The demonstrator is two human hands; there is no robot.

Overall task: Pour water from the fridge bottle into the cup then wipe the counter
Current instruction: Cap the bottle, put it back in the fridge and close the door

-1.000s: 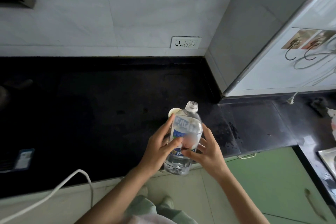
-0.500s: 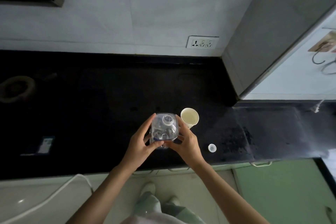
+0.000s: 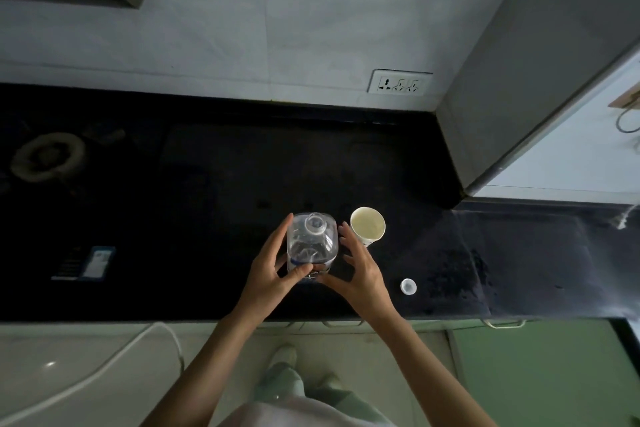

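Head camera looks straight down on a black counter (image 3: 214,184) where a clear plastic bottle (image 3: 311,242) stands upright, its open neck facing the lens and its cap off. A blue band of label shows low on the bottle's near side, but the printing there is too blurred and foreshortened to read. The left hand (image 3: 268,269) cups the bottle's left wall, fingers spread, thumb pressed against the lower front by the label. The right hand (image 3: 360,272) curves around the right side; its thumb meets the bottle's base near the left thumb, while its fingers are splayed and appear slightly off the plastic, so whether it truly grips cannot be told.

Just beside the bottle, to its right and touching the right fingertips' side of the scene, a pale paper cup (image 3: 367,226) stands upright, with a dark mark on its outer wall that is illegible. A small white bottle cap (image 3: 408,286) lies on the counter, apart from the cup, near the front edge. Far left, a dark flat packet (image 3: 85,263) with a blue-and-white panel bears tiny unreadable text. On the tiled wall sits a white socket plate (image 3: 400,82).
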